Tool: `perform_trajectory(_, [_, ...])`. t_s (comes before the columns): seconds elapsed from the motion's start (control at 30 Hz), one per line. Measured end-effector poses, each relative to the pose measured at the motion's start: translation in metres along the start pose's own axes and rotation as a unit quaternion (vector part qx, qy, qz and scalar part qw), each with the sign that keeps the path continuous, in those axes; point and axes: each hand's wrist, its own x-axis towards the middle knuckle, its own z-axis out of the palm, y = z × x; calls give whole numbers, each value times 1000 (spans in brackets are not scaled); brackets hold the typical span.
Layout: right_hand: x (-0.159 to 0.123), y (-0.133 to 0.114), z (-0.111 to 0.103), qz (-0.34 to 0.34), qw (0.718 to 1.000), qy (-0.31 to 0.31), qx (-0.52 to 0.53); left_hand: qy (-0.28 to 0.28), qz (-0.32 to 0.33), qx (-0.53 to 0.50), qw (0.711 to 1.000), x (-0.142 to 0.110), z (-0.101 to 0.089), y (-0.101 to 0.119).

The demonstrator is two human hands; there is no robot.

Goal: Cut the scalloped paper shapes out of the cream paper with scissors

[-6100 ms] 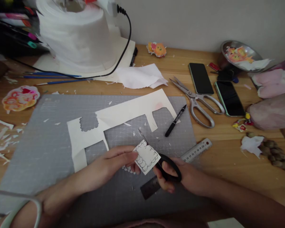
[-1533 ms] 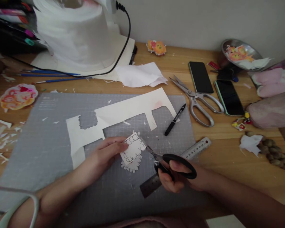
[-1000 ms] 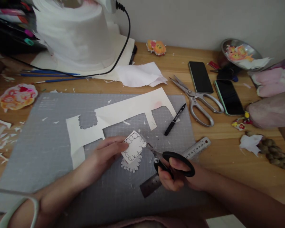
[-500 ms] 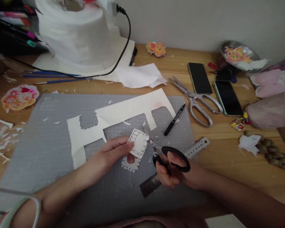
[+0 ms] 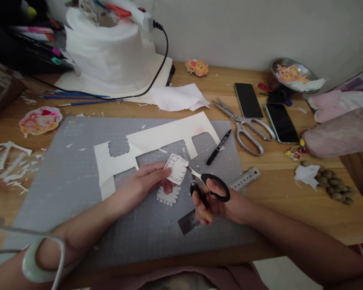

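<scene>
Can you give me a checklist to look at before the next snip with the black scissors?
1. Left hand holding the small paper: ok, pinched at its left side.
2. Right hand holding the black scissors: ok, by the handles.
3. Left fingers away from the blades: ok, the blades are at the paper's right corner.
4. Blades exactly on the drawn line: cannot tell, too small to see.
5. Mat tidy: not ok, a cut-up sheet and small scraps lie on it.
6. Ruler fully visible: not ok, the right hand hides its middle.
</scene>
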Motion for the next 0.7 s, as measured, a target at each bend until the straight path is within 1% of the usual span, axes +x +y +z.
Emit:
perform_trajectory(0.17, [0, -1, 1, 3, 1000, 21, -18, 0, 1, -48, 999, 0, 1, 0])
perform_trajectory(0.3, [-1, -2, 2, -7, 999, 31, -20, 0, -2, -55, 998, -2, 1, 2])
perform_trajectory(0.43, [-5, -2, 1, -31, 999, -11, -17, -3, -10, -48, 999, -3, 1, 3])
perform_trajectory(0.53, [-7, -1, -2, -23, 998, -59, -19, 3, -24, -41, 999, -4, 0, 1])
perform_trajectory(0.6, [-7, 0, -3, -13, 997, -71, -14, 16, -34, -34, 999, -4, 0, -2])
perform_trajectory(0.7, [-7, -1, -5, -1, 997, -69, -19, 42, -53, -7, 998, -5, -1, -5])
